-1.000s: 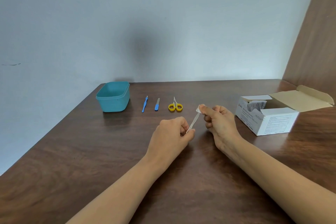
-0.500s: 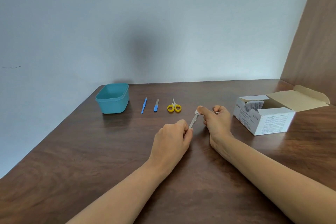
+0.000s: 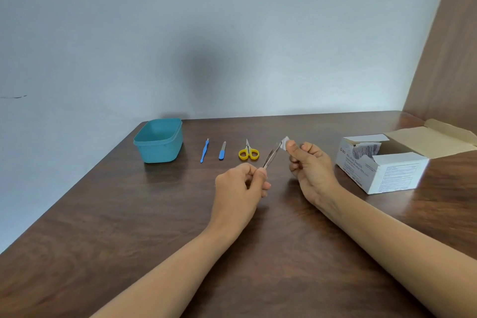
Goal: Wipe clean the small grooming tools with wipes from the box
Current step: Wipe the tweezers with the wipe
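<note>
Over the middle of the table (image 3: 124, 219), the left hand (image 3: 240, 184) pinches the tweezers (image 3: 271, 156) by their base. The right hand (image 3: 311, 168) pinches a wipe (image 3: 284, 142) at their tip. Wiping looks under way; the scissors (image 3: 248, 153) near the far edge probably come next.

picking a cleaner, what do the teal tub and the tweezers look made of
Teal tub: likely plastic, smooth with a soft sheen; uniform moulded colour, rounded rim. Tweezers, pinched by the left hand: probably bare metal; thin, silvery-grey, faintly shiny, though blurred.
</note>
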